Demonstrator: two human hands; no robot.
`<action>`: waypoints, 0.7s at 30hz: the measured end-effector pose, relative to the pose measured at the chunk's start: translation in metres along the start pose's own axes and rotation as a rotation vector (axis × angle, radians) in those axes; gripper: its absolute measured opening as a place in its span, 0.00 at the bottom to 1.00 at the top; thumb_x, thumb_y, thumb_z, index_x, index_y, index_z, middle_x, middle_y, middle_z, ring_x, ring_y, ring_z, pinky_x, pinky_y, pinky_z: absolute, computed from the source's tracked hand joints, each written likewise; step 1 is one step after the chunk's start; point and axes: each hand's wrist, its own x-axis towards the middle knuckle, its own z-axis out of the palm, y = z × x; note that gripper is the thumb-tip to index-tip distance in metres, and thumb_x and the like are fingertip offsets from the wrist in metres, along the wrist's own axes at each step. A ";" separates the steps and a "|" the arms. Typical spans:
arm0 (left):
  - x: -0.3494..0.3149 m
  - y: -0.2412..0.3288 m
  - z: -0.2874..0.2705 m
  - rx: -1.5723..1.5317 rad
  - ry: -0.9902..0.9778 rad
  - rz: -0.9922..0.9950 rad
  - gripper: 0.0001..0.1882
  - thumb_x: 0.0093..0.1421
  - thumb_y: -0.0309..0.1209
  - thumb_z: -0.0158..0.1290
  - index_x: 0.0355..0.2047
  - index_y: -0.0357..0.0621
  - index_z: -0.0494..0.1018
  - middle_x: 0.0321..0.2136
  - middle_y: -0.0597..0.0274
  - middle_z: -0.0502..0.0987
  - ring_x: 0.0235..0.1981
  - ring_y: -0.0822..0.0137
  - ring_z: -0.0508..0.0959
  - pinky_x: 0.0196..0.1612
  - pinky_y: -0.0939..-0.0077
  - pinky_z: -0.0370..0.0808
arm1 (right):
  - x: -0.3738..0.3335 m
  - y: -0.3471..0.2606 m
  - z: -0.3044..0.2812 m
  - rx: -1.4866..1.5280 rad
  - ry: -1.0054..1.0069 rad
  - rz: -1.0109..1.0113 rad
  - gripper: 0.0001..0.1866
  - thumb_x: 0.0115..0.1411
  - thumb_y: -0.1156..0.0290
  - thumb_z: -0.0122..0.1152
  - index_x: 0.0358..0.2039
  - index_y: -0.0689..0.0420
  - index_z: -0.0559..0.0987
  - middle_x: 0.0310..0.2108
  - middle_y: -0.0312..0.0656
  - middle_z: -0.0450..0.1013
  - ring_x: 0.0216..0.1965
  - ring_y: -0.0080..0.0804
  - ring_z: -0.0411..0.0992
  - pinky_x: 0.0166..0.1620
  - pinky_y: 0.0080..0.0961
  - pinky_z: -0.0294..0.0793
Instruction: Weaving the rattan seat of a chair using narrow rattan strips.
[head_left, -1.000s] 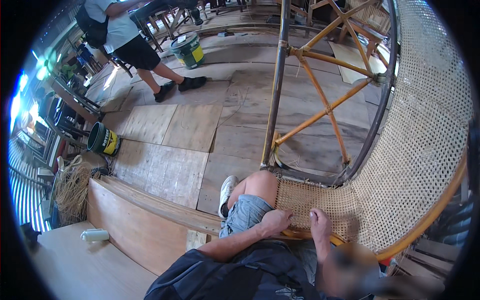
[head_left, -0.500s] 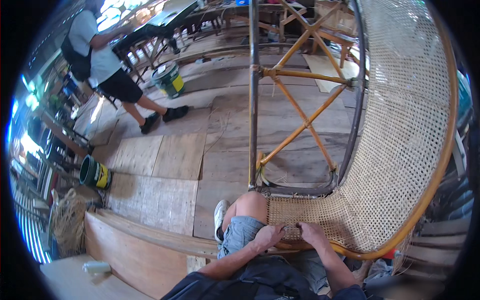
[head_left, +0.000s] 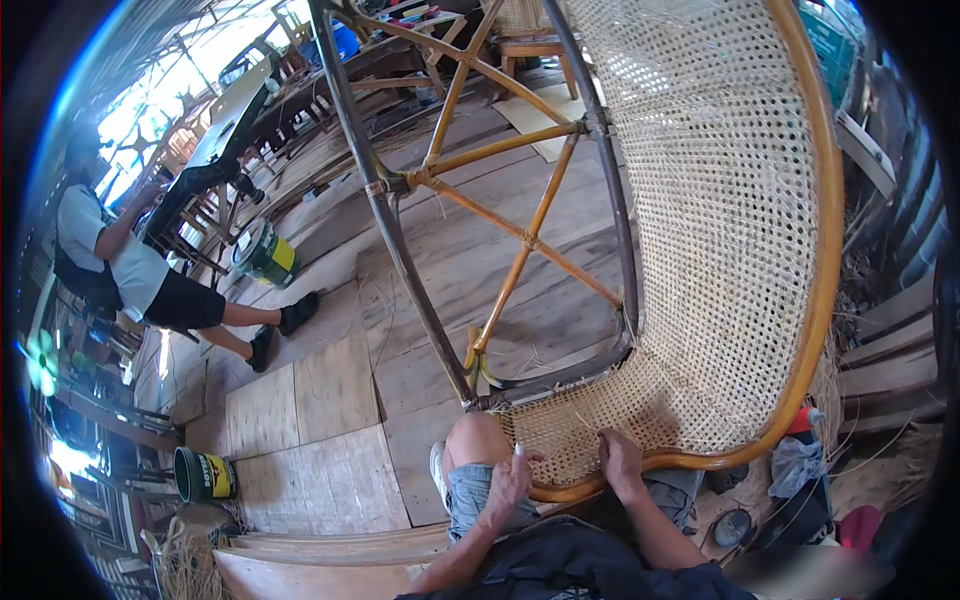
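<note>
With the left hand (head_left: 508,483) pinching a thin cane strand and the right hand (head_left: 620,462) fingers pressed together on the woven chair seat (head_left: 600,415) just beyond them, overpulling could snap it.

Your left hand (head_left: 510,480) and right hand (head_left: 620,465) sit side by side on the near rim of the woven chair seat (head_left: 600,410), whose frame (head_left: 480,230) rises ahead of you. A bucket (head_left: 205,475) stands on the plank floor (head_left: 320,400) far left, a second bucket (head_left: 265,255) beyond it, beside a standing person (head_left: 140,280).
</note>
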 end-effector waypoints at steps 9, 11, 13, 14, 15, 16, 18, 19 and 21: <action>0.098 0.013 -0.020 -0.490 0.340 0.126 0.13 0.64 0.37 0.39 0.37 0.40 0.68 0.18 0.66 0.70 0.16 0.72 0.70 0.19 0.78 0.66 | -0.004 0.007 0.013 -0.131 -0.020 0.048 0.09 0.52 0.73 0.51 0.34 0.56 0.75 0.27 0.49 0.73 0.29 0.49 0.72 0.32 0.39 0.71; 0.109 0.008 -0.027 -0.729 0.441 0.167 0.13 0.64 0.38 0.40 0.35 0.42 0.68 0.18 0.69 0.69 0.15 0.74 0.68 0.18 0.80 0.65 | -0.003 0.005 0.016 -0.132 -0.042 0.012 0.08 0.53 0.73 0.50 0.34 0.56 0.75 0.26 0.49 0.73 0.29 0.48 0.72 0.32 0.38 0.71; 0.111 0.006 -0.035 -1.115 0.436 0.165 0.10 0.62 0.38 0.44 0.32 0.46 0.69 0.19 0.71 0.68 0.14 0.75 0.67 0.16 0.81 0.64 | -0.002 0.003 0.017 -0.131 -0.054 -0.015 0.08 0.55 0.72 0.49 0.34 0.56 0.75 0.26 0.49 0.73 0.29 0.48 0.73 0.32 0.37 0.71; 0.111 0.001 -0.036 -1.129 0.443 0.164 0.10 0.62 0.38 0.44 0.32 0.46 0.69 0.19 0.71 0.68 0.14 0.75 0.67 0.16 0.81 0.64 | -0.001 0.003 0.016 -0.147 -0.081 0.009 0.08 0.55 0.72 0.50 0.35 0.56 0.74 0.25 0.49 0.73 0.28 0.48 0.72 0.31 0.37 0.71; 0.111 -0.002 -0.040 -1.181 0.313 0.092 0.10 0.62 0.38 0.45 0.32 0.46 0.69 0.20 0.71 0.68 0.14 0.76 0.66 0.15 0.81 0.63 | -0.001 0.002 0.017 -0.160 -0.107 0.035 0.08 0.56 0.71 0.50 0.36 0.56 0.74 0.25 0.48 0.73 0.28 0.48 0.72 0.31 0.37 0.70; 0.110 -0.005 -0.043 -1.228 0.182 0.022 0.09 0.62 0.38 0.46 0.31 0.47 0.68 0.20 0.71 0.67 0.14 0.76 0.66 0.15 0.81 0.62 | 0.000 0.004 0.016 -0.166 -0.114 0.026 0.08 0.56 0.71 0.50 0.36 0.56 0.74 0.25 0.48 0.73 0.28 0.48 0.72 0.31 0.37 0.70; 0.113 -0.004 -0.045 -1.246 0.145 -0.046 0.08 0.61 0.38 0.46 0.30 0.48 0.68 0.21 0.72 0.67 0.15 0.77 0.65 0.14 0.82 0.61 | 0.002 0.007 0.014 -0.173 -0.091 0.038 0.08 0.54 0.72 0.52 0.35 0.56 0.75 0.28 0.48 0.74 0.29 0.48 0.73 0.32 0.37 0.71; 0.115 -0.003 -0.047 -1.278 0.099 -0.067 0.09 0.61 0.39 0.47 0.30 0.49 0.68 0.20 0.73 0.66 0.14 0.77 0.64 0.14 0.82 0.60 | 0.000 0.008 0.015 -0.176 -0.096 0.029 0.08 0.54 0.72 0.52 0.35 0.56 0.75 0.28 0.48 0.74 0.29 0.48 0.73 0.32 0.37 0.71; 0.119 -0.004 -0.050 -1.348 0.008 -0.138 0.11 0.60 0.42 0.48 0.28 0.50 0.67 0.18 0.74 0.64 0.13 0.77 0.60 0.15 0.83 0.58 | -0.004 0.009 0.015 -0.201 -0.078 0.034 0.08 0.55 0.71 0.51 0.35 0.56 0.75 0.29 0.48 0.74 0.29 0.48 0.73 0.32 0.38 0.71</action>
